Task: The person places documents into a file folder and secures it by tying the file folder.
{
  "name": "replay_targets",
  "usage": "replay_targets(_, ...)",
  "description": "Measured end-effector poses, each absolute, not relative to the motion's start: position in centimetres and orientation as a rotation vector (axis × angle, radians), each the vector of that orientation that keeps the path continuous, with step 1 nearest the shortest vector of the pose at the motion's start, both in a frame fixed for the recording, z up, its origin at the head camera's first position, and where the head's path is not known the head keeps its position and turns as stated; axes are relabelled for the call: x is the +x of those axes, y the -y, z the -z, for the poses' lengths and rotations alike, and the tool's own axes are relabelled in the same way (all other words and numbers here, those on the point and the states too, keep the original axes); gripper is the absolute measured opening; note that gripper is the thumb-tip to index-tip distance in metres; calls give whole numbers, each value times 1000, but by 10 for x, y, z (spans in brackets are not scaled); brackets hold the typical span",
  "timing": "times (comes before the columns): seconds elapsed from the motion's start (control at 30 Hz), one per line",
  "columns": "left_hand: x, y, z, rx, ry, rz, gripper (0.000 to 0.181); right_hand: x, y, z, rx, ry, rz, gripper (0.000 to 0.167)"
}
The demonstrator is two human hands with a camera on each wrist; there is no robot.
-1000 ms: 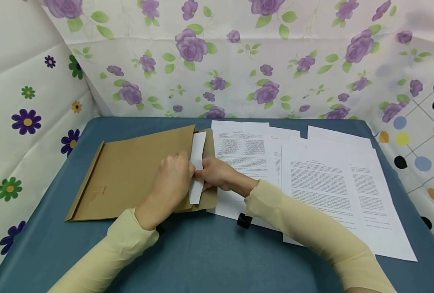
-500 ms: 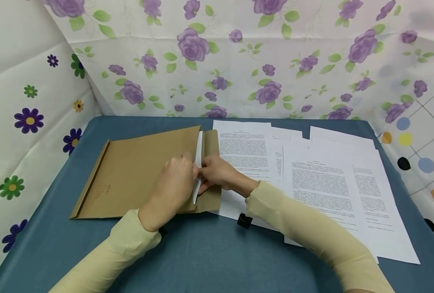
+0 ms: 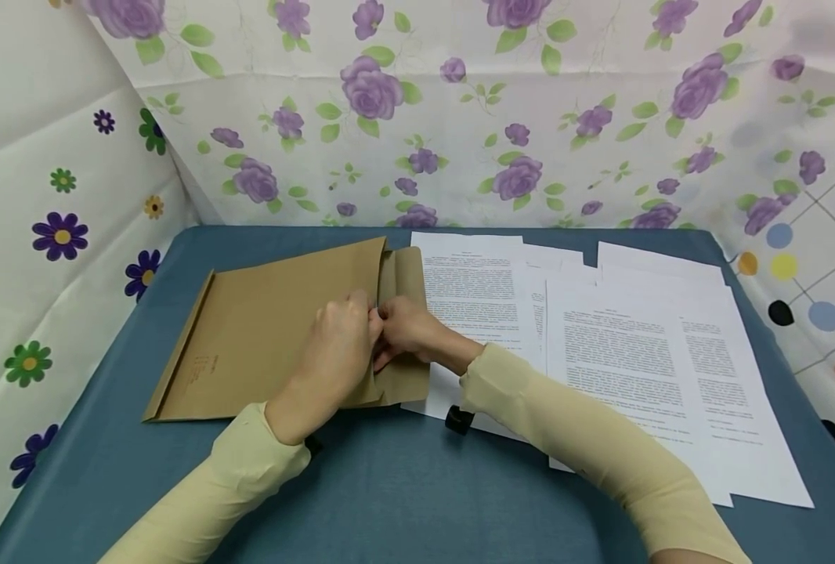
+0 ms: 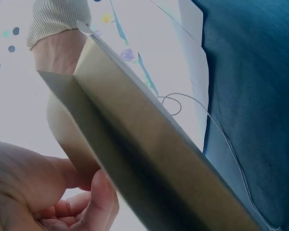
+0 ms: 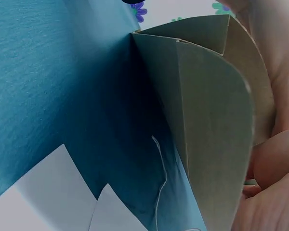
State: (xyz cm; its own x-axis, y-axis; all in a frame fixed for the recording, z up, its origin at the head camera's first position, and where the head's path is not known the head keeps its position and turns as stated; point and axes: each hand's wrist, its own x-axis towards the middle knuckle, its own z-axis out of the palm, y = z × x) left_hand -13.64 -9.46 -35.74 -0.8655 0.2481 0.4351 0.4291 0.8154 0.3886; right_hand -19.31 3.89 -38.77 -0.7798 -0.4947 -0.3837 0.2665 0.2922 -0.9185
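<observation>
pinching the flat brown paper envelope (image 3: 265,329), left hand (image 3: 333,341) apparently steadies it mid-filling; right hand (image 3: 409,327), grip unclear. next probably calls for closing.

On our blue tabletop (image 3: 417,501), we see a brown envelope (image 3: 269,329) at left and overlapping printed sheets (image 3: 622,376) at right.

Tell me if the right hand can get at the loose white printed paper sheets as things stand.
Probably yes: the sheets lie largely exposed under and beside its cream fabric sleeve, though the right hand would first have to leave the brown cardboard envelope.
</observation>
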Motion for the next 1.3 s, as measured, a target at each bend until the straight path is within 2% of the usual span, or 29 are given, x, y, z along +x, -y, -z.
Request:
replay_targets(0.3,-143,97,356,-499,2661,780,26,-197,-40,386,-220,-1932,1601,19)
replay_targets(0.6,-151,99,359,-484,2658,796,21,-179,-67,364,-345,-2038,1639,28)
replay_targets(0.93,-158,100,365,-428,2719,834,25,-176,-144,348,-494,-2290,1535,24)
replay_targets(1.3,-160,103,368,-405,2751,864,29,-195,-225,354,-336,-2409,1364,37)
